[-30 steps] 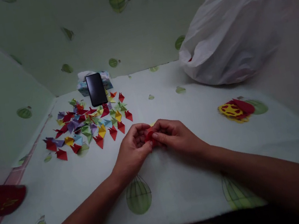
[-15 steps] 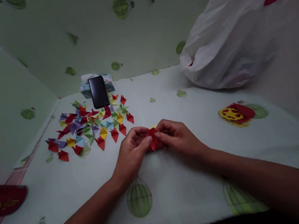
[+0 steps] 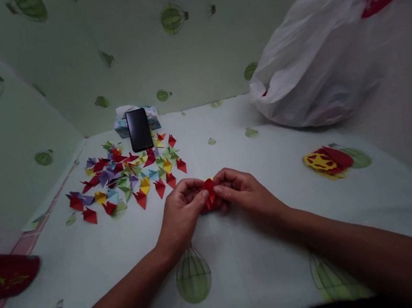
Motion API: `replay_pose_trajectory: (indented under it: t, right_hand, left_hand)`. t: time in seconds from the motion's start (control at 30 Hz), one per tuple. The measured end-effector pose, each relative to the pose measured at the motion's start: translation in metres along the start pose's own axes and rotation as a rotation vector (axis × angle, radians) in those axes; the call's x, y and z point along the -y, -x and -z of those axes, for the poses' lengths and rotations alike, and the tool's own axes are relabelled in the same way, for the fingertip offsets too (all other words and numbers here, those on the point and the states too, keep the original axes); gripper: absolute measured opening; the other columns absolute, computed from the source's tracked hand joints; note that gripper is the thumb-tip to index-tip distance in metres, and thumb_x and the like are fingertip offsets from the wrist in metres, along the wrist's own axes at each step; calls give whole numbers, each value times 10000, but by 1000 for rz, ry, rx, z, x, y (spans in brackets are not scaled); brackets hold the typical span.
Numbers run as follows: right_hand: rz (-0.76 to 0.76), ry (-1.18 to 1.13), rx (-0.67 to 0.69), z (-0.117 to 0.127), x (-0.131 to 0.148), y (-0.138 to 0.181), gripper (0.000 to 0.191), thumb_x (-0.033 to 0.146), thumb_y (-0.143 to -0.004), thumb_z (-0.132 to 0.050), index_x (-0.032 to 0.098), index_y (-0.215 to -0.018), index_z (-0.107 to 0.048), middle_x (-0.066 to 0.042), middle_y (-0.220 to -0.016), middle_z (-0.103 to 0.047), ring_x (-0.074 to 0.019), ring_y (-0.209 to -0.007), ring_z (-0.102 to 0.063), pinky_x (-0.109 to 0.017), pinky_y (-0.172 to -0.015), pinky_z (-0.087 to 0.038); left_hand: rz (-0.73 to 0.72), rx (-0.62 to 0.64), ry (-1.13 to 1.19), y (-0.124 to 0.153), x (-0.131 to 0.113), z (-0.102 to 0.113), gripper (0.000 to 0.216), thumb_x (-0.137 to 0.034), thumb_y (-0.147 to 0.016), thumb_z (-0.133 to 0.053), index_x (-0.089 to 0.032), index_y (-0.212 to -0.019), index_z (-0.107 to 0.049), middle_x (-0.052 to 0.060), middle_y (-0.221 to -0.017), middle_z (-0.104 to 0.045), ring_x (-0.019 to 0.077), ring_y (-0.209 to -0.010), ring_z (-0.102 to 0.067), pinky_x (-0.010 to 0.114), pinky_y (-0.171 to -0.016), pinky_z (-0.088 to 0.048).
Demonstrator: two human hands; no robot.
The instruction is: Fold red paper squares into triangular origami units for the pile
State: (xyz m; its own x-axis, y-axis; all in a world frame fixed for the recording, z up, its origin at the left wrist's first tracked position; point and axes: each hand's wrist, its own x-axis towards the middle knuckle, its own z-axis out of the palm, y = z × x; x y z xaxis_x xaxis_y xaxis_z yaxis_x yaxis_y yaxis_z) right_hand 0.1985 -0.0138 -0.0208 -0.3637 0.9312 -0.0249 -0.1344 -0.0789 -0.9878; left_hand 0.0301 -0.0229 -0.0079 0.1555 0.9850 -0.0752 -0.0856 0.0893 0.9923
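Note:
A small folded piece of red origami paper [image 3: 210, 190] is pinched between my two hands over the middle of the table. My left hand [image 3: 185, 205] grips its left side with thumb and fingers closed. On the opposite side, my right hand [image 3: 244, 192] holds it between thumb and curled fingers. Beneath the hands lies something dark red, mostly hidden, and a sliver of yellow shows just behind the fingertips. To the left of my hands spreads a pile of small folded paper cranes [image 3: 141, 199] in red, yellow, green, blue and purple.
A black phone [image 3: 139, 129] leans against a tissue box [image 3: 120, 128] behind the pile. A large white plastic bag [image 3: 305, 62] stands at the back right. Red and yellow cut-out pieces [image 3: 322, 161] lie on the right, and a dark red item with yellow lettering [image 3: 4, 273] is at far left.
The red paper has turned slightly between my fingers, and more of its upper flap shows. The whole view has shifted a little; both hands keep their hold.

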Motion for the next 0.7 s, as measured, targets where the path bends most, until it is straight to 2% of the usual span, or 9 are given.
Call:
replay_pose_trajectory:
  t: [0.17,0.37,0.5,0.7]
  right_hand:
    - [-26,51,-13,-3,-1,0,183,279,-794,-682,193,-874,-541,33,-677,-600,-103,-563,-535,-245,-549,-403]
    - [120,389,-98,-6,-5,4,23,166,-830,-575,187,-833,-568,12,-727,-611,-123,-646,-535,-255,-599,-397]
    - [189,555,-147,-8,-2,6,84,109,-806,-561,182,-771,-581,6,-711,-610,-134,-658,-530,-261,-618,-398]
    - [293,662,-179,-8,-2,9,113,111,-822,-545,187,-739,-529,4,-696,-581,-127,-618,-513,-256,-598,-380]
  left_hand:
    - [-15,-7,-104,1,0,0,173,-246,-805,-700,-170,-943,-628,14,-834,-684,136,-756,-645,259,-699,-518]
    - [-124,-21,-300,4,4,-3,132,-232,-819,-679,-179,-932,-637,46,-880,-691,169,-786,-659,296,-705,-541]
    - [-188,-17,-391,7,6,-4,113,-222,-825,-670,-190,-929,-639,49,-861,-688,185,-794,-664,303,-697,-548]
    - [-206,-5,-437,9,5,-4,103,-220,-856,-640,-187,-954,-630,54,-922,-688,176,-797,-665,310,-733,-541]
